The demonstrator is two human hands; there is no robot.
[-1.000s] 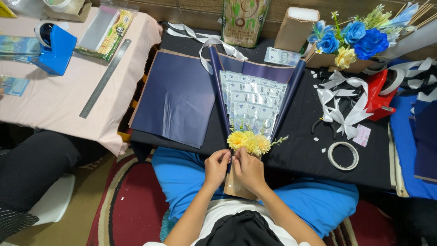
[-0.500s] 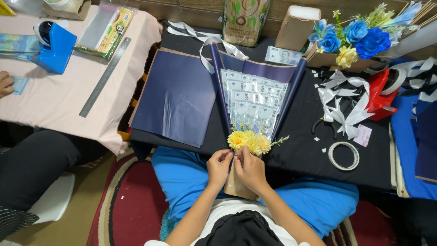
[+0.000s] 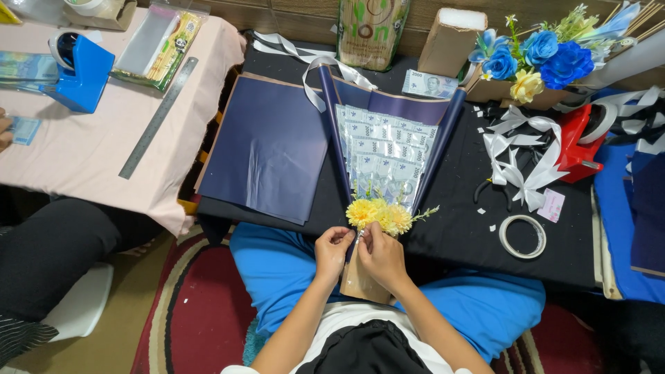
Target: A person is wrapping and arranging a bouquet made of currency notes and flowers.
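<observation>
Your left hand (image 3: 332,251) and right hand (image 3: 381,256) sit side by side at the near edge of the black table (image 3: 464,221), both curled shut around the brown paper handle (image 3: 360,280) of the bouquet (image 3: 388,173). Fingers pinch the neck just under the yellow flowers (image 3: 381,216). The bouquet lies flat, pointing away from you: a fan of banknotes in clear sleeves, wrapped in dark blue paper, its handle hanging off the table edge over your lap.

Surface notes: a loose dark blue sheet (image 3: 270,149) lies just left of the bouquet, touching it. A tape ring (image 3: 522,236) rests to your right, near white ribbons (image 3: 519,149) and a red tape dispenser (image 3: 578,142). A box of blue flowers (image 3: 540,62) stands at the far right corner.

Left, a second table under a pink cloth (image 3: 90,149) carries a metal ruler (image 3: 158,118) and a blue tape dispenser (image 3: 80,73) (another person's hand (image 3: 4,130) shows at its far left edge). Floor: patterned red rug (image 3: 201,312).
</observation>
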